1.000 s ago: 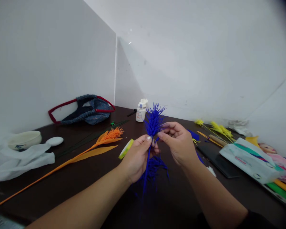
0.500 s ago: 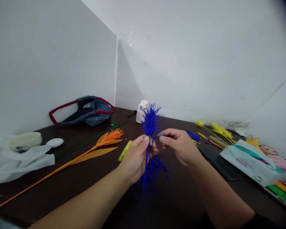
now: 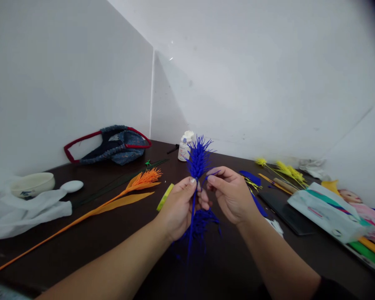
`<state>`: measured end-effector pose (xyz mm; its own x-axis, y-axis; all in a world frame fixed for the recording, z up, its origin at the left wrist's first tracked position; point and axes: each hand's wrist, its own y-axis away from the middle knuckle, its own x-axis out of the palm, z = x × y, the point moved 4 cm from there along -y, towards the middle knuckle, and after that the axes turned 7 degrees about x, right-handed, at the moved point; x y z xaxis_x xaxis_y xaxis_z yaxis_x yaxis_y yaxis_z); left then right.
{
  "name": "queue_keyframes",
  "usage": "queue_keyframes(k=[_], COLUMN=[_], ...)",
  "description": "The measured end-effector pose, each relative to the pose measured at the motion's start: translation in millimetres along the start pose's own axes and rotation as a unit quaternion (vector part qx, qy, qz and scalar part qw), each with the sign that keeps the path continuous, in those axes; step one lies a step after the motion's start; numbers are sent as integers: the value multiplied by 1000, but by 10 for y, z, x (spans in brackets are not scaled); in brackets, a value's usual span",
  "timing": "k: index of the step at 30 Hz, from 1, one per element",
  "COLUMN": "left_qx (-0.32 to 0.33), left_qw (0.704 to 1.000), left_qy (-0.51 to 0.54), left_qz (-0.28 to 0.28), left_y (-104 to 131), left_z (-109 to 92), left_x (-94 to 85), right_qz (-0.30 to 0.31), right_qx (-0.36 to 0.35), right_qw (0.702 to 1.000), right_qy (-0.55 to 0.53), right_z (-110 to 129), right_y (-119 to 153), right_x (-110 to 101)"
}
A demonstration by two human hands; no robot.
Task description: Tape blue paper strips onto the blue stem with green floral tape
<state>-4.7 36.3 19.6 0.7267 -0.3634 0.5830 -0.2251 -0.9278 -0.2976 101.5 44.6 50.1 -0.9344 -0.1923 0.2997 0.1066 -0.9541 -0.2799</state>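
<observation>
Spike (image 3: 198,160), blue, bristly & wheat-like, is mid-scene above the dark bench (image 3: 112,250), approx. upright w/ a slight tilt, its stem (image 3: 191,223) running down toward the near side. Left hand (image 3: 179,204) has its fingers closed on the stem just under the head, thumb on the near face. Right hand (image 3: 231,193), just right of it, has thumb & index narrow, pinching a thin blue strand (image 3: 205,179) btwn them; can't tell if its lower end joins the stem. Blue heap (image 3: 204,221) lies on the bench below/behind the hands, partly hidden. Yellow-green roll (image 3: 164,197) is just left of the left hand. Farther left: orange flower (image 3: 146,178) on a long stalk, then white egg-shaped pc. (image 3: 71,186), bowl (image 3: 37,183) & white sheeting (image 3: 34,214). Far side: denim bag w/ red trim (image 3: 125,146) at left, white bottle (image 3: 183,152) approx. centre, behind the spike. Right side: yellow stalks (image 3: 290,171) far, dark flat item (image 3: 287,212) nearer, white-&-teal packet (image 3: 331,214), doll (image 3: 367,214) beyond it at far right.
</observation>
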Motion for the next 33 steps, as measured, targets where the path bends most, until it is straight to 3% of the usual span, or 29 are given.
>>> queue_keyframes(k=[16,23,30,33], left_qx=[-18,-14,67,44], left_qw=[999,998,971,972], left_qy=[-43,-58,-228,-228], left_qz=[-6,-1,-5,-23], left_y=[17,22,-3,-11], left_z=[-16,-20,-77,-107], left_x=[20,23,-54,-114], right_qz=[-32,-75,-82,-87], right_qx=[-15,-46,-47,-26], right_qw=[998,994,995,995], right_qy=[58,61,-11,-53], right_z=[-131,-119,-214,-280], right_y=[33,44,27,25], right_x=[36,42,30,42])
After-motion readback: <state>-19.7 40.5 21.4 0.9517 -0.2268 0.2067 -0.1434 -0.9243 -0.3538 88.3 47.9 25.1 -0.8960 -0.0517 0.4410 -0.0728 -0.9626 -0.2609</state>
